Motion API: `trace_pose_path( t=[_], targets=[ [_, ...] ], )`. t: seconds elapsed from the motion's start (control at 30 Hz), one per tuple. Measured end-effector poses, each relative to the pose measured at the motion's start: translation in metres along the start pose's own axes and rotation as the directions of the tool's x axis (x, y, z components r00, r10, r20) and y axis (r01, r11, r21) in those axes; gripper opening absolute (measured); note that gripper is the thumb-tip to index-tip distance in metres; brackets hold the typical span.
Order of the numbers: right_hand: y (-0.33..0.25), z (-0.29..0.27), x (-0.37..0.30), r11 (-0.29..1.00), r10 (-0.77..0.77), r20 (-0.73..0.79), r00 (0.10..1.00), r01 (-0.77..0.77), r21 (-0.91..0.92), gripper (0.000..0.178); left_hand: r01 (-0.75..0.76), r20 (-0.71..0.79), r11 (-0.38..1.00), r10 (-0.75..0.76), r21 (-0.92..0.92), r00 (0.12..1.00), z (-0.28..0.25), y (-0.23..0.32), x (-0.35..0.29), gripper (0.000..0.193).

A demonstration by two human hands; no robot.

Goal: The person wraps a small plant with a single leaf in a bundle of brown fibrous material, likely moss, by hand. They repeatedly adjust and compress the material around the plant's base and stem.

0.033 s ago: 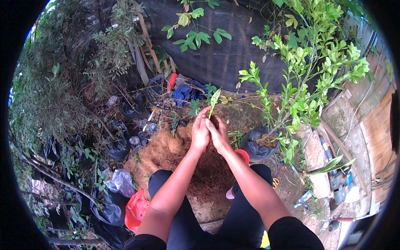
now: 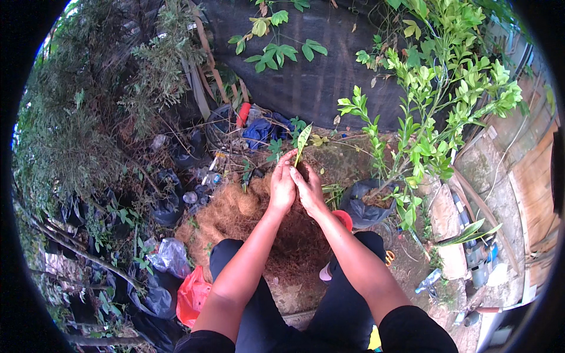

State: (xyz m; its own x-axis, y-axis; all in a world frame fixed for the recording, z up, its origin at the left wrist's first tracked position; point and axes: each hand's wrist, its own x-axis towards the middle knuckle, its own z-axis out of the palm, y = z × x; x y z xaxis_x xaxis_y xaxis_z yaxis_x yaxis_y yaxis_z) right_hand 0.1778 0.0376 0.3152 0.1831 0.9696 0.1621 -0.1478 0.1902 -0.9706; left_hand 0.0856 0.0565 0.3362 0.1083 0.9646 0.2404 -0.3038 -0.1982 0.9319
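A single upright leaf (image 2: 303,141), green with paler yellow-green edges like a snake plant's, rises from between my hands at the middle. My left hand (image 2: 282,189) curves round its lower end from the left, fingers pointing away from me. From the right, my right hand (image 2: 308,191) closes in on the same spot, its thumb against the left hand. What lies at the leaf's base inside the palms is hidden. Below and around the hands spreads a heap of brown coconut fibre (image 2: 220,220), with a rounder clump (image 2: 248,203) just left of my left wrist.
A red pot (image 2: 343,220) shows behind my right forearm, near a black grow bag (image 2: 359,207) holding a leafy shrub. Orange-handled scissors (image 2: 389,257) lie beside my right knee. A red plastic bag (image 2: 192,297) sits by my left leg. Dark sheeting (image 2: 353,76) hangs at the back.
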Motion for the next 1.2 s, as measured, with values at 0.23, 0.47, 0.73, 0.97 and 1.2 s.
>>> trace_pose_path(
  t=[0.23, 0.47, 0.73, 0.97, 1.2],
  targets=[
    [0.01, 0.001, 0.014, 0.996, -0.043, 0.096, 0.994, 0.05, -0.074, 0.055, -0.026, -0.088, 0.998, 0.021, -0.058, 0.996, -0.008, 0.006, 0.011, 0.037],
    [0.016, 0.007, 0.016, 0.995, 0.044, 0.085, 0.995, -0.051, 0.085, 0.052, 0.03, -0.105, 0.998, -0.035, -0.054, 0.994, -0.013, -0.002, 0.014, 0.04],
    [-0.001, 0.005, 0.018, 0.96, 0.276, -0.094, 0.957, -0.27, 0.073, 0.064, 0.114, -0.085, 0.993, -0.115, -0.025, 0.99, 0.002, 0.001, 0.006, 0.041],
    [-0.015, 0.003, 0.008, 0.951, 0.085, -0.176, 0.981, -0.133, -0.28, 0.04, 0.018, -0.08, 0.999, -0.014, 0.038, 0.997, 0.007, -0.009, 0.005, 0.034],
    [-0.012, 0.007, 0.009, 0.989, -0.062, -0.141, 0.988, 0.042, -0.143, 0.035, -0.039, -0.022, 0.981, 0.036, -0.191, 0.999, -0.002, -0.025, 0.007, 0.039]
  ],
)
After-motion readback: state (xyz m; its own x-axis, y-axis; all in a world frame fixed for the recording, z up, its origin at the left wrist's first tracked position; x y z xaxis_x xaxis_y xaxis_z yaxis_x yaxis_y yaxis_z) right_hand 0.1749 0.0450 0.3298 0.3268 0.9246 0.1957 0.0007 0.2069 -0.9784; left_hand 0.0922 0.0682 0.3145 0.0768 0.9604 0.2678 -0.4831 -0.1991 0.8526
